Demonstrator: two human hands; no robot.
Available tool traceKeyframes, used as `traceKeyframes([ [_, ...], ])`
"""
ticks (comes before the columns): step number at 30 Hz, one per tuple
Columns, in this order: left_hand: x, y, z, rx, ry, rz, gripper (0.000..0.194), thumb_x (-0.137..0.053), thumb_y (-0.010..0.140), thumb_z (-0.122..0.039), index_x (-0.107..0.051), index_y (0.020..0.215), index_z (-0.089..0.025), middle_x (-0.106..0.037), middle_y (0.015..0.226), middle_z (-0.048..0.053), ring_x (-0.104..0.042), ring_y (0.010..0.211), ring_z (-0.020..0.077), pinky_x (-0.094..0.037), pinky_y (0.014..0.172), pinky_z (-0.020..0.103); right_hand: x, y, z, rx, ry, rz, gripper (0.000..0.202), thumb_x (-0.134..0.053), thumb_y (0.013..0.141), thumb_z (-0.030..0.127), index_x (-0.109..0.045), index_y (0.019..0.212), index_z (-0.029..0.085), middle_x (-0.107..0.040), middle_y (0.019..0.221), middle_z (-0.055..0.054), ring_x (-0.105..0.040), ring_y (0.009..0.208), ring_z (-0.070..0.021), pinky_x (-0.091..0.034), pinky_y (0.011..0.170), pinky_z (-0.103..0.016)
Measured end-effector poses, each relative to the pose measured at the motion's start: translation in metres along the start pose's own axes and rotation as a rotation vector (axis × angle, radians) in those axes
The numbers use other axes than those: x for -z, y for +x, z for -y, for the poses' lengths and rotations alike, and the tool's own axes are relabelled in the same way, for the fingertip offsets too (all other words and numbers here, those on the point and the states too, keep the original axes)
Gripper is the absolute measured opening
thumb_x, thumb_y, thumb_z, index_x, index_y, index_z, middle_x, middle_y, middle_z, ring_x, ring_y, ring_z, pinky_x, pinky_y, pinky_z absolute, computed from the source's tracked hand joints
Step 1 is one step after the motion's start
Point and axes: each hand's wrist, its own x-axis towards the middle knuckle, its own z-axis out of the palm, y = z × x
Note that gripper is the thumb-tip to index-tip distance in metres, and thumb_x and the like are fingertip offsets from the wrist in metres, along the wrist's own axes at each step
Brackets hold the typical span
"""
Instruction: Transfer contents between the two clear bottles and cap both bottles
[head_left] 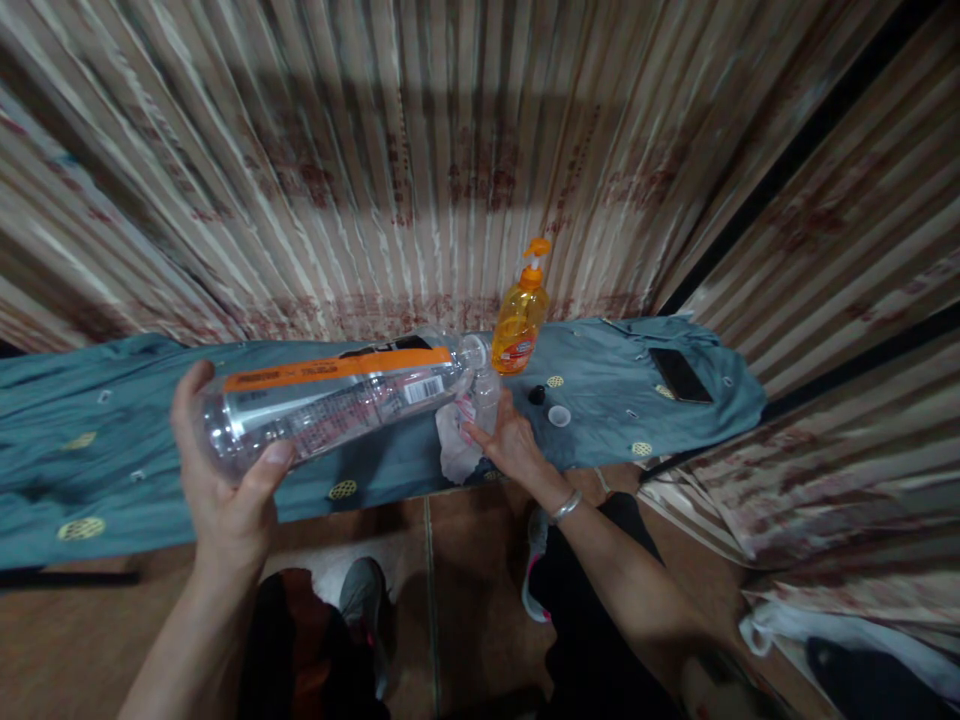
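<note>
My left hand (229,480) is wrapped round the base of a large clear plastic bottle (337,400) with an orange and silver label. The bottle lies nearly level in the air, its neck pointing right. At that mouth, my right hand (510,435) grips a small clear bottle (486,395) standing roughly upright. A crumpled whitish cloth or tissue (456,445) is beside the small bottle, partly under my fingers. Whether liquid passes between the two mouths I cannot tell. Just behind stands an orange pump bottle (519,325). A black cap (537,394) and a white cap (559,415) lie to the right.
A dark phone (679,376) lies at the right end of the narrow surface, which is covered by a teal cloth (600,350). Striped curtains (375,180) hang behind and to the right, with dark poles (795,150) on the right. My shoes (364,600) are on the tiled floor below.
</note>
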Motion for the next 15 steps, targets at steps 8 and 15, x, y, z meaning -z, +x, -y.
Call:
traceKeyframes([
  [8,0.0,-0.0019,-0.0023,0.023,-0.001,-0.001,0.081,-0.068,0.064,-0.052,-0.041,0.137,-0.029,-0.051,0.134,0.009,-0.053,0.12,0.0323,-0.041,0.104,0.054,0.0014,0.0001,0.0012,-0.012,0.032,0.02,0.068,-0.066,0.082,0.034,-0.032,0.136,0.01,-0.067,0.114,-0.018,-0.068,0.102,-0.0303,-0.055,0.083,-0.039],
  [15,0.0005,-0.0036,0.0001,0.025,-0.05,-0.022,0.074,-0.072,0.064,-0.045,-0.045,0.131,-0.029,-0.053,0.132,0.008,-0.054,0.121,0.0328,-0.041,0.105,0.057,0.0018,0.0,0.0021,-0.019,0.051,0.029,0.068,-0.066,0.082,0.032,-0.032,0.136,0.01,-0.066,0.117,-0.018,-0.067,0.105,-0.0311,-0.054,0.085,-0.04],
])
